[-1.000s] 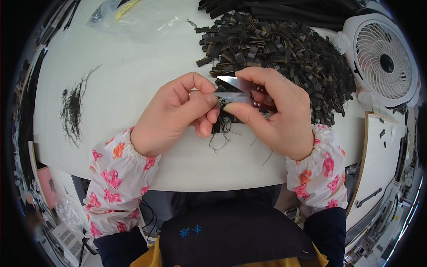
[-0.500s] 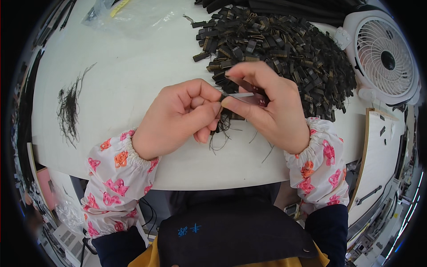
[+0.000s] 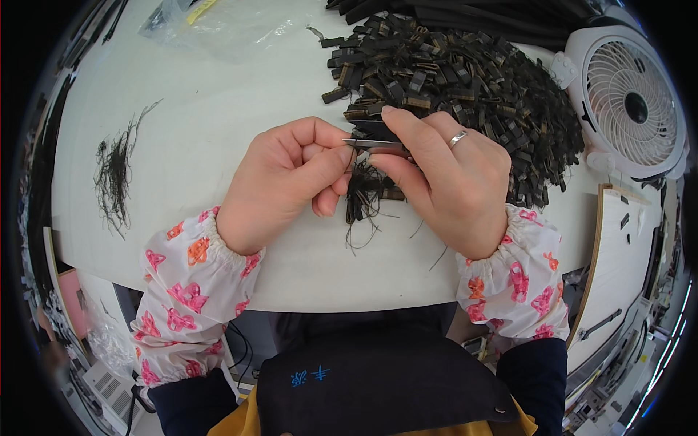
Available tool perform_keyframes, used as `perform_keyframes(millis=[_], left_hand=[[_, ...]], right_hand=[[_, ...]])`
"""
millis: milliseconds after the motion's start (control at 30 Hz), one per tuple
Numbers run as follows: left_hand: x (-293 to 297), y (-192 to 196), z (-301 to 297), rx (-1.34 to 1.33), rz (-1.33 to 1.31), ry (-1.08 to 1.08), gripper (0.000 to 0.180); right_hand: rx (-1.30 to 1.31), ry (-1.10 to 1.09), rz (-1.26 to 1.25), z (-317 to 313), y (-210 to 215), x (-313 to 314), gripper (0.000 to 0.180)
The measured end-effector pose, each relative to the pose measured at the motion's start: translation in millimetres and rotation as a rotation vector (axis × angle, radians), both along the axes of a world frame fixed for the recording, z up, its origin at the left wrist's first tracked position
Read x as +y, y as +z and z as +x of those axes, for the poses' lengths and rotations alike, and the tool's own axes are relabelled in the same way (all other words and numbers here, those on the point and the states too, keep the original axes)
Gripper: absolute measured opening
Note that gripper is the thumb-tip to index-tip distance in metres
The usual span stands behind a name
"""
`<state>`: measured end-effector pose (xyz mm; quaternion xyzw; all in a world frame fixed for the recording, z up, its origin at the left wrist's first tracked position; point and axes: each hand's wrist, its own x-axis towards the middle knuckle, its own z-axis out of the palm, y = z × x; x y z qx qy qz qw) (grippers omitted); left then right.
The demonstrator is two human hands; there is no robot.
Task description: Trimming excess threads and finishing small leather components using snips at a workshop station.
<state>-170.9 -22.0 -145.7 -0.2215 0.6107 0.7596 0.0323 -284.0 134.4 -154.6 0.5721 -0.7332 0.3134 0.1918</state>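
Head view shows my left hand [image 3: 291, 182] and right hand [image 3: 443, 178] meeting over the white, smooth counter [image 3: 218, 109], each with fingers pinched together on a small dark strap piece [image 3: 371, 185] that trails thin, frayed black threads toward the counter edge. A slim, shiny metal blade [image 3: 374, 143] lies flat between my thumbs and forefingers, just above the piece. Behind my hands sits a heap [image 3: 465, 80] of flat, rectangular dark-brown strap pieces, and to the far left a wispy clump of cut threads [image 3: 113, 174]. A round white fan [image 3: 629, 105] with a slatted grille stands at the right. Compared with half a second ago, my hands sit slightly lower and the blade shows more plainly.
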Motion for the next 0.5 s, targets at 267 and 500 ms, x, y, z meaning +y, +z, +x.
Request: perform_keyframes(millis=[267, 500], left_hand=[[-1, 7, 0, -0.072, -0.106, -0.09, 0.004], [-56, 18, -20, 0.47, -1.361, 0.172, 0.007]], right_hand=[[-0.124, -0.03, 0.008, 2, -4, 0, 0.025], [-0.542, -0.007, -0.058, -2, 2, 3, 0.032]])
